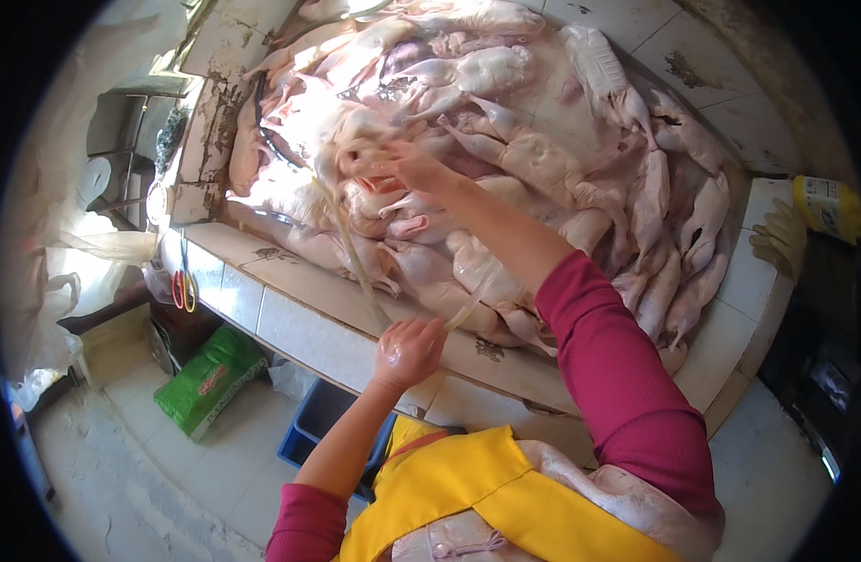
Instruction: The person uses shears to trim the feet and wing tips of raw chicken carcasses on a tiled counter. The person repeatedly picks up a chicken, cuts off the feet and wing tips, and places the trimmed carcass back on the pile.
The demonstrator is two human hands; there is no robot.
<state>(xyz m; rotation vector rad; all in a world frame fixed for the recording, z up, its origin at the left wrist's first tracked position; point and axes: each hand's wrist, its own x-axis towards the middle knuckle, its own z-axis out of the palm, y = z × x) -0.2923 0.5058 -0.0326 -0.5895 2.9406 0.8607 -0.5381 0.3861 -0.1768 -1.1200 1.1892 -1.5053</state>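
My left hand (410, 352) is closed around a pale, soft hose (358, 260) at the near rim of the tiled basin (323, 295). One stretch of the hose runs up and left from the hand over the birds, and a shorter piece sticks out to the right. My right hand (414, 170) reaches across to the left-middle of the basin, against a plucked bird carcass (341, 131) in bright glare. Its fingers are blurred, so their grip is unclear. Many more pale plucked carcasses (543, 164) lie heaped around both hands, some in cloudy water.
Red-and-yellow-handled scissors (184, 288) hang at the basin's left corner. A green sack (210, 379) and a blue crate (323, 417) stand on the floor below. At the right rim are a pale glove (780, 239) and a yellow container (827, 208). A dark hose (273, 140) curves along the left inside.
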